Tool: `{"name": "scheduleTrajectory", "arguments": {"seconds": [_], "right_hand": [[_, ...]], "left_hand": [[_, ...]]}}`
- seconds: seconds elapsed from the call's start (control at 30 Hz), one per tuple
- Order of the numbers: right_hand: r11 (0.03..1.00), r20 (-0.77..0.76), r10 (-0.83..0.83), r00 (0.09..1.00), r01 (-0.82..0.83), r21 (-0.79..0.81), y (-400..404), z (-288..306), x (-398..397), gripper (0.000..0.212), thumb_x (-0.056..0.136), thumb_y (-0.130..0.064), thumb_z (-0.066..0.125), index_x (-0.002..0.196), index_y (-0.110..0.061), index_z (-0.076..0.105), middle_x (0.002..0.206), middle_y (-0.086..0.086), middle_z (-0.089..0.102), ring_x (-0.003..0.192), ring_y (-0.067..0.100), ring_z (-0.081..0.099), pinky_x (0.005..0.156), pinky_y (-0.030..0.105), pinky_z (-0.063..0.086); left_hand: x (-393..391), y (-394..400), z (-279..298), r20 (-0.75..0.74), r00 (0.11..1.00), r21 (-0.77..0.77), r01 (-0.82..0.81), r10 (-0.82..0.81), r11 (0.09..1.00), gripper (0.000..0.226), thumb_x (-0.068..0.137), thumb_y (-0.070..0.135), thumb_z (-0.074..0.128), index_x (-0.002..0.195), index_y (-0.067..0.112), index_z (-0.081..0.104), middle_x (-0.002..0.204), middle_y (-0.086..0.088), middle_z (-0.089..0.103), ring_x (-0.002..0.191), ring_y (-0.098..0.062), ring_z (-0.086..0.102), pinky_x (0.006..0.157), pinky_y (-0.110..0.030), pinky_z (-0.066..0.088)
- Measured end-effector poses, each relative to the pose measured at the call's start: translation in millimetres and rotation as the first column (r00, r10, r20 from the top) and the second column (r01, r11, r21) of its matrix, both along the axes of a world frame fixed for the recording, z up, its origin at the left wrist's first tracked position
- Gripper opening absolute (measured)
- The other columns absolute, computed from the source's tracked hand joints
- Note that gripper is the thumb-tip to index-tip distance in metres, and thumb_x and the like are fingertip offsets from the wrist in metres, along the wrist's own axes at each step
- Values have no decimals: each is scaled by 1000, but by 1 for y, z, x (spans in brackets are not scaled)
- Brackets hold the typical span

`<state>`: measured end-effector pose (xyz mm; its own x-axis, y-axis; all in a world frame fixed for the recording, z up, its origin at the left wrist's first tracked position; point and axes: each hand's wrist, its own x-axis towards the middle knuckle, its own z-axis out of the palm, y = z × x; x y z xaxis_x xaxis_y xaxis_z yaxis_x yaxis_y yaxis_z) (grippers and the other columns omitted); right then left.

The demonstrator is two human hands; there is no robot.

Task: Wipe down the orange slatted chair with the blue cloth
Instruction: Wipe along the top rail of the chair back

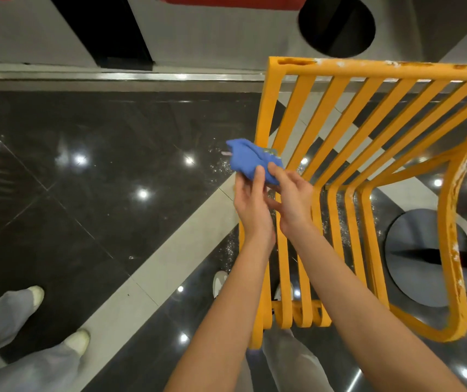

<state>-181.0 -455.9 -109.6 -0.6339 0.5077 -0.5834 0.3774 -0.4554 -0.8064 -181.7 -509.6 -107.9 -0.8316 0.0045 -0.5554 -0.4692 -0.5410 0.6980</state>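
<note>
I have the cloth (250, 161) bunched just beyond my fingertips, left hand (250, 205) and right hand (291, 199) both pinching it beside the chair (339, 114). White specks on the frame suggest most wiping is left

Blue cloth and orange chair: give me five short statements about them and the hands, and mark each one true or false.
1. The blue cloth is held in both hands. True: the left hand and the right hand both grip it.
2. The cloth lies flat on the chair's seat. False: it is bunched up and held beside the chair's left edge.
3. The orange slatted chair has white flecks on its top rail. True.
4. The cloth is draped over the top rail. False: it sits lower, near the side frame.
5. The floor under the chair is carpet. False: it is glossy dark tile with pale stripes.
</note>
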Motion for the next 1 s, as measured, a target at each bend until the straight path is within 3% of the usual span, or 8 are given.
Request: {"name": "scheduleTrajectory", "arguments": {"seconds": [0.13,0.23,0.43,0.5,0.6,0.73,0.87,1.0], "right_hand": [[926,73,260,963,-270,263,3,-15,-4,29,83,-35,76,92,-8,74,90,4,72,87,15,70,82,41,60],[873,149,308,939,-342,349,16,-24,-5,38,84,-48,72,100,-13,75,90,-6,71,89,7,65,79,28,53],[720,369,525,767,-632,288,17,-59,20,63,92,-26,67,146,-9,41,139,8,57,131,19,51,87,13,46],[701,348,553,757,-649,297,9,-65,23,66,93,-15,65,150,-14,33,136,6,59,127,17,55,96,22,47],[675,366,531,764,-642,363,6,-73,25,69,92,-6,64,151,-19,30,109,-5,67,102,7,64,85,20,55],[689,376,492,785,-615,383,3,-77,23,67,92,0,63,150,-18,35,123,3,66,119,19,62,94,37,55],[658,398,472,787,-615,436,-1,-76,25,63,93,-1,61,149,-12,34,134,7,59,126,20,55,101,36,49],[648,426,452,783,-617,446,-1,-77,23,63,93,-2,62,149,-13,36,133,6,60,122,17,56,99,32,48]], "left_hand": [[-33,-6,-1,83,992,-38,-96,99,995,36,98,20,57,133,11,53,117,-5,66,100,-19,68,87,-37,57],[-61,-15,-4,60,994,-156,-87,97,984,36,98,21,57,132,7,54,119,-9,65,106,-26,66,92,-44,56],[-122,-18,2,-265,938,-517,59,-226,854,40,100,18,52,137,3,48,128,-8,59,112,-14,59,95,-24,50],[-141,-5,6,-323,863,-597,133,-389,791,42,100,17,51,140,2,45,130,-9,56,114,-13,56,95,-21,48],[-146,11,7,-368,808,-615,160,-461,772,39,100,13,51,137,-1,48,128,-15,58,115,-20,57,91,-15,47],[-122,0,-18,-407,789,-637,116,-461,762,34,99,8,52,131,-2,51,124,-15,58,106,-12,56,86,-7,45],[-140,2,-9,-384,796,-631,144,-468,763,30,98,6,52,127,-3,55,115,-13,61,91,-4,56,79,-3,44],[-149,10,4,-474,793,-557,68,-383,828,31,98,4,52,128,-5,53,116,-16,61,97,-11,58,84,-10,49]]}}
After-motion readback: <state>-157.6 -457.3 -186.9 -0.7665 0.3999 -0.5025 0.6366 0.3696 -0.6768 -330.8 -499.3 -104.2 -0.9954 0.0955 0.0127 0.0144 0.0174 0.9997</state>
